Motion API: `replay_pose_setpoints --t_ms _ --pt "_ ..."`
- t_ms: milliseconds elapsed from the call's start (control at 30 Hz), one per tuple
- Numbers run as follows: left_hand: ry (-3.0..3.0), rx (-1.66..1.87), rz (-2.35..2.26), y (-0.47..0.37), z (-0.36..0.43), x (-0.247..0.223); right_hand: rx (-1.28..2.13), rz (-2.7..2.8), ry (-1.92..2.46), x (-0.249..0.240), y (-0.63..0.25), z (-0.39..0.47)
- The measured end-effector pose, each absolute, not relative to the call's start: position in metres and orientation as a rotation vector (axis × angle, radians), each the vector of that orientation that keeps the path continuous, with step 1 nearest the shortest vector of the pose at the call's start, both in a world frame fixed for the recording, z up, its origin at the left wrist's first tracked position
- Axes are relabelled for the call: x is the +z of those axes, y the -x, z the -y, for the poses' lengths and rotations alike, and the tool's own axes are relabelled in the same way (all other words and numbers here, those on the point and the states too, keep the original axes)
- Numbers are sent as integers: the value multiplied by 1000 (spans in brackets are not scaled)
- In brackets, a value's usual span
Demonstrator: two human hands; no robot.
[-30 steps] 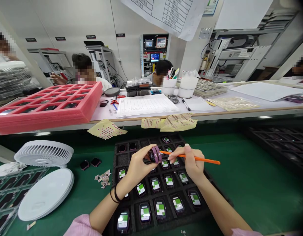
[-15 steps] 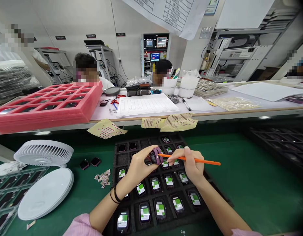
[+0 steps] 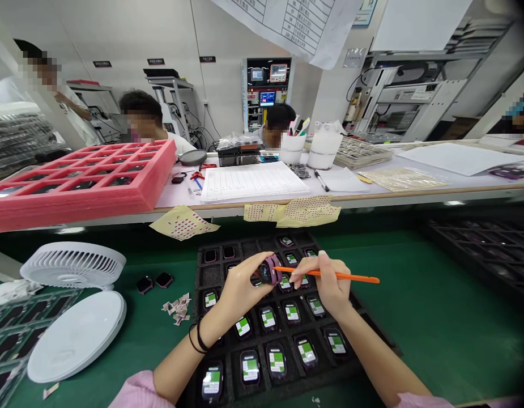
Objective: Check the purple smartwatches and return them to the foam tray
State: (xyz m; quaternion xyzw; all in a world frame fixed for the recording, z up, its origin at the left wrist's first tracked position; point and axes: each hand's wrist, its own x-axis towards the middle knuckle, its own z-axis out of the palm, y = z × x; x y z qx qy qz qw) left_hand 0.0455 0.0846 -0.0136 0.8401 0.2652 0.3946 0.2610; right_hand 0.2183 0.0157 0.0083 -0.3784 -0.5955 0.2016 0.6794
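Note:
A purple smartwatch case [image 3: 268,270] is pinched on edge between the thumb and fingers of my left hand [image 3: 245,280]. My right hand [image 3: 329,283] grips a slim orange stick [image 3: 350,277], its pointed tip touching the side of the watch case or just in front of it. Below both hands lies a black foam tray [image 3: 231,391] with several watches in its pockets, many with lit green-and-white screens, such as one watch [image 3: 277,361] in the front row.
Left of the tray are two dark watches [image 3: 163,279], a heap of small pale pieces [image 3: 179,309] and a white fan [image 3: 77,337]. A shelf [image 3: 177,211] with a pink foam tray [image 3: 155,187] spans behind. Another black tray [image 3: 478,249] lies right. Co-workers sit beyond.
My hands, the watch case and the orange stick hold nearly the same pose. In the background, the co-workers at the left have shifted slightly.

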Motion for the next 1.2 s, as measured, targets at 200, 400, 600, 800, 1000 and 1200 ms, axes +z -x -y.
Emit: replay_pose_setpoints --t_ms 200,400,600,800,1000,1200 --pt "-2274 1079 -713 -45 -85 -13 470 1328 809 6 -218 -16" --pt "-2295 1089 -746 -45 -88 -15 380 1401 884 3 -216 -17" --pt "-2327 1071 -777 -43 -89 -4 410 1373 928 3 -220 -20" --pt "-2384 1090 -828 -39 -87 2 779 1227 1115 -2 -210 -35" --pt "-2318 1083 -762 -40 -84 -1 1073 1179 1104 -5 -199 -40" --pt "-2135 1047 -653 -36 -85 7 1151 1037 1019 3 -205 -36"
